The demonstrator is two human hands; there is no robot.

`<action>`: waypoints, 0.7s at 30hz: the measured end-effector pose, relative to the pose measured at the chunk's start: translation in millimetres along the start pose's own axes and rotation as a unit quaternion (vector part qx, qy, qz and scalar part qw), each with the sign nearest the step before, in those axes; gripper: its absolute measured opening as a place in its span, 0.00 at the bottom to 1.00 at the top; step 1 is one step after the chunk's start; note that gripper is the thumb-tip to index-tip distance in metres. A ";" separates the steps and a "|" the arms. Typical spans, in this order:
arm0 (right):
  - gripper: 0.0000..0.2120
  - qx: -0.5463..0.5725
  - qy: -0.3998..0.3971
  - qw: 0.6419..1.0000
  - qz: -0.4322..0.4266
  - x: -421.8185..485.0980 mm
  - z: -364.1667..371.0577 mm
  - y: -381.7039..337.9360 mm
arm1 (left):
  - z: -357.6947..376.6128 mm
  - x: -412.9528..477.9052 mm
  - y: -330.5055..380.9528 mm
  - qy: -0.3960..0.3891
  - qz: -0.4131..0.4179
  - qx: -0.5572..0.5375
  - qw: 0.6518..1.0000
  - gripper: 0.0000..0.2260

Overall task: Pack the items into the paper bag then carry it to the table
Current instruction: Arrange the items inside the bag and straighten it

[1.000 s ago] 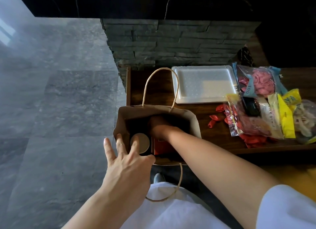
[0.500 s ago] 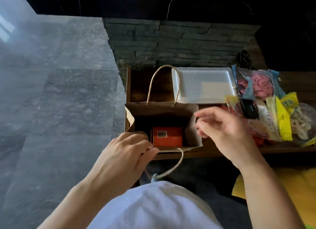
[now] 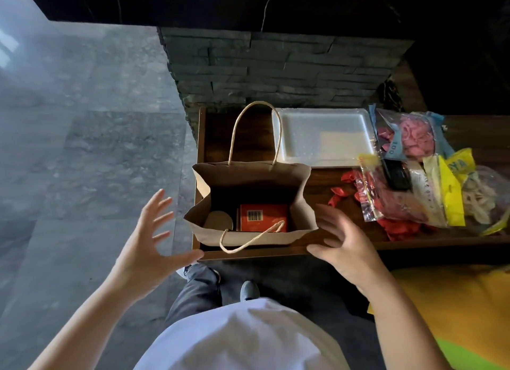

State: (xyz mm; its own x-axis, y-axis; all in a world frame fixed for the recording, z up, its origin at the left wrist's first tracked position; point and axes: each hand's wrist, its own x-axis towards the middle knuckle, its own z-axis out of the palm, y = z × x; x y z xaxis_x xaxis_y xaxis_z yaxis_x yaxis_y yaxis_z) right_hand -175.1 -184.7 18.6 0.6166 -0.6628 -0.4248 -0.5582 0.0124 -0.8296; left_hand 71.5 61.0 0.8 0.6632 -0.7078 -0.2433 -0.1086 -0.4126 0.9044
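Observation:
A brown paper bag (image 3: 302,204) stands open at the left end of a dark wooden shelf (image 3: 331,186). Inside lie a red box (image 3: 262,217) with a barcode and a round tan disc (image 3: 218,220). One twine handle stands up at the back, the other hangs over the front rim. My left hand (image 3: 146,248) hovers left of the bag, fingers spread, holding nothing. My right hand (image 3: 345,245) hovers at the bag's right front corner, fingers spread, holding nothing. Neither hand touches the bag.
A white foam tray (image 3: 323,136) lies behind the bag. Plastic packets of balloons (image 3: 411,182) and loose red balloons (image 3: 339,193) crowd the shelf's right side. A dark stone wall (image 3: 276,71) rises behind. Grey tiled floor (image 3: 82,148) stretches left; something yellow (image 3: 455,309) lies lower right.
My right hand came out of the bag and moved to its right front corner. My left hand let go of the bag's near rim and opened wide to the left.

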 end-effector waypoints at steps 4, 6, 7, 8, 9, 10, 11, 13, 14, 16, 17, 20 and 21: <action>0.29 0.090 -0.062 0.994 0.017 16.4 34.3 -0.7 | 25.3 15.9 2.1 -0.095 -0.010 0.039 0.995 0.31; 0.24 0.085 -0.056 0.995 0.017 20.9 40.4 -1.7 | 28.0 22.8 2.2 -0.077 -0.005 0.075 0.994 0.25; 0.23 0.073 -0.049 0.996 0.012 21.6 40.0 -2.0 | 26.3 25.5 0.4 -0.065 -0.009 0.084 0.994 0.23; 0.25 0.053 -0.044 0.998 0.006 21.9 38.1 -1.7 | 23.5 27.6 -2.4 -0.054 -0.015 0.083 0.995 0.22; 0.27 0.032 -0.038 0.999 -0.001 21.7 35.4 -1.3 | 20.3 28.7 -3.7 -0.043 -0.020 0.074 0.996 0.21; 0.28 0.021 -0.032 0.999 -0.007 22.4 32.3 -0.2 | 17.3 29.8 -4.0 -0.032 -0.023 0.056 0.998 0.20; 0.28 0.032 -0.027 0.999 -0.013 23.3 29.5 0.5 | 14.6 30.9 -4.3 -0.021 -0.025 0.028 0.999 0.22; 0.32 0.082 -0.016 0.996 -0.024 26.8 26.5 2.7 | 9.5 34.9 -5.0 -0.010 -0.030 -0.027 0.999 0.29; 0.37 0.099 -0.006 0.995 -0.027 29.3 26.2 3.8 | 7.8 38.4 -3.3 -0.011 -0.036 -0.038 0.999 0.33; 0.44 0.105 0.005 0.994 -0.023 35.1 26.1 1.1 | 7.7 47.9 1.0 -0.025 -0.044 -0.019 0.999 0.31; 0.41 0.097 0.000 0.995 -0.028 38.4 26.4 -0.2 | 9.1 52.7 2.0 -0.027 -0.042 -0.002 0.999 0.24; 0.12 0.044 0.016 0.999 0.002 48.3 32.5 -4.8 | 14.7 62.7 2.0 -0.011 -0.092 -0.029 0.995 0.19; 0.03 0.028 0.044 0.999 0.014 51.4 35.6 -6.2 | 17.2 65.7 0.9 -0.006 -0.132 -0.044 0.990 0.22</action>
State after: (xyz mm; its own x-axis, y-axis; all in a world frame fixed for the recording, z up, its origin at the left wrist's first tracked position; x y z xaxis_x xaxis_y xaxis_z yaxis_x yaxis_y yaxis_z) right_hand -120.2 -192.2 -11.0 0.5485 -0.7247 -0.4170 -0.5414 0.0722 -0.8377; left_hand 102.2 4.3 -20.4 0.6511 -0.5891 -0.4785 0.1319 -0.5330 0.8357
